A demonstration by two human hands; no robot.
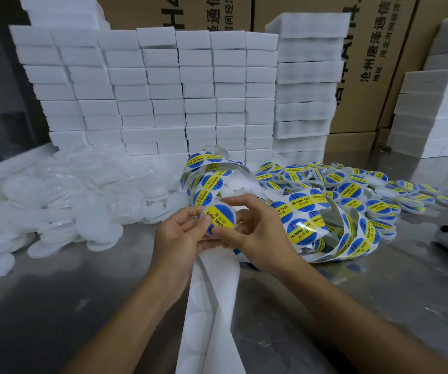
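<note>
Centre of view: a round white lid (223, 215) bearing a blue-and-yellow soldering-paste label, held above the steel table (55, 306) between both hands. The left hand (182, 236), at 9 o'clock of the lid, pinches its rim with curled thumb and fingers. The right hand (256, 230), at 3 o'clock, grips the opposite rim, fingers curved over its top edge. The label strip (301, 211) loops at 3 o'clock, and bare backing paper (212, 306) hangs toward 6 o'clock. Plain lids (69, 201) lie at 9 o'clock, labelled lids (366, 190) at 2 o'clock, and foam blocks (163, 90) at 12 o'clock.
</note>
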